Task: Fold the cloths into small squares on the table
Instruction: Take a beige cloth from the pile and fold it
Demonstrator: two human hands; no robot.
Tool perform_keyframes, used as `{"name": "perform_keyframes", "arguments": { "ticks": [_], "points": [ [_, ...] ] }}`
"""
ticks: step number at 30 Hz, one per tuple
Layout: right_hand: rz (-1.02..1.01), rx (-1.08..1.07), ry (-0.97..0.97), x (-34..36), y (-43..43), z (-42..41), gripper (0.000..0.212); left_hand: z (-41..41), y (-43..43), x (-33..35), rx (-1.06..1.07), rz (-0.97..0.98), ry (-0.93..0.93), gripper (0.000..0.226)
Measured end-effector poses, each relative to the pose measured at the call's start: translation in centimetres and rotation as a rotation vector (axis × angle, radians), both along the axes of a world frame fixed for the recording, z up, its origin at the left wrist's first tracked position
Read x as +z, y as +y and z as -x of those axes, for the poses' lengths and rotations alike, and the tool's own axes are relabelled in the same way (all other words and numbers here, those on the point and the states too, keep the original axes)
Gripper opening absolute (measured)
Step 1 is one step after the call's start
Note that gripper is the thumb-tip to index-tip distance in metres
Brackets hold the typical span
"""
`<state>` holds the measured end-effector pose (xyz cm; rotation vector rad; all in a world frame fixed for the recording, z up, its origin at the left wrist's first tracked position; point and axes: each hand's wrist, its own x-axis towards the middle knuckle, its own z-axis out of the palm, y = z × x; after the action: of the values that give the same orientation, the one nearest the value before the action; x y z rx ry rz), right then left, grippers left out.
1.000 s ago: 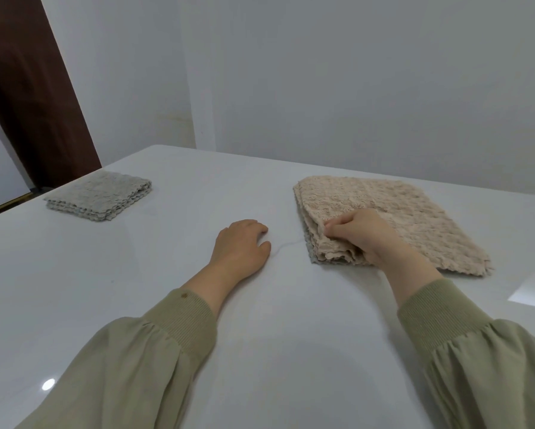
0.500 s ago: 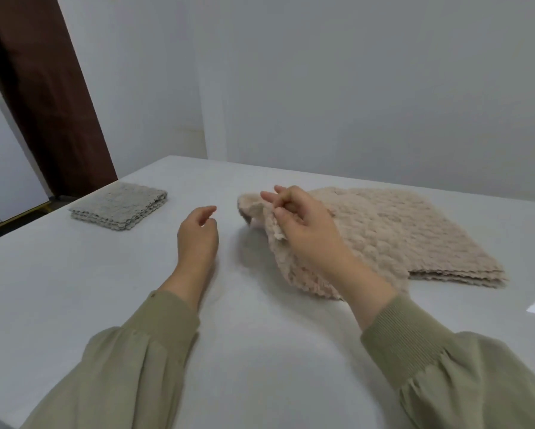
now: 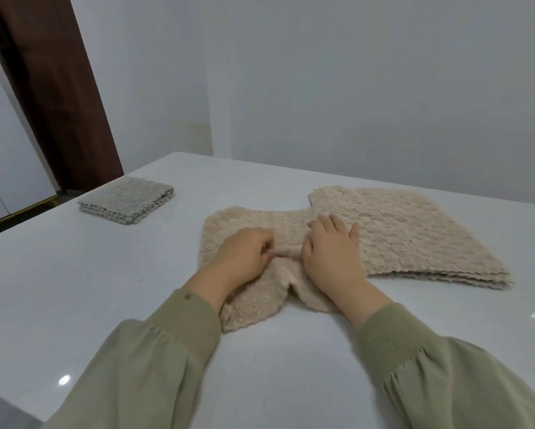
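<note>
Left hand (image 3: 244, 257) pinches a ridge in the beige waffle-textured cloth (image 3: 229, 224); right hand (image 3: 334, 255) presses it flat, fingers spread, just left of the beige cloth stack (image 3: 414, 236).

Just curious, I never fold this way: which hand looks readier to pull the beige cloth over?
Probably the left. The left hand pinches a raised ridge of the beige cloth with curled fingers; the right hand lies flat on it, fingers straight, better suited to holding it down.

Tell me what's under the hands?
A beige cloth lies under the left hand and right hand. The table beneath it is hidden there.
</note>
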<state>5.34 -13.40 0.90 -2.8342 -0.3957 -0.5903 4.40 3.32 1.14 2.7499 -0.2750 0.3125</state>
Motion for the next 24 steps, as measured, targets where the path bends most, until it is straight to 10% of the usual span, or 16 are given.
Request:
{"name": "perform_keyframes", "arguments": {
  "ticks": [5,10,24],
  "points": [
    [-0.012,-0.006,-0.011,0.2,0.1,0.1,0.044,-0.9,3.2,0.0,0.465,-0.122,-0.037,0.021],
    [0.185,-0.032,0.263,-0.3,-1.5,-1.6,0.051,0.2,-0.8,-0.3,0.086,-0.191,0.186,0.057],
    [0.194,-0.458,0.385,0.3,-8.1,-7.3,0.060,-2.0,-4.9,-0.4,0.177,-0.218,0.177,0.053]
  ]
}}
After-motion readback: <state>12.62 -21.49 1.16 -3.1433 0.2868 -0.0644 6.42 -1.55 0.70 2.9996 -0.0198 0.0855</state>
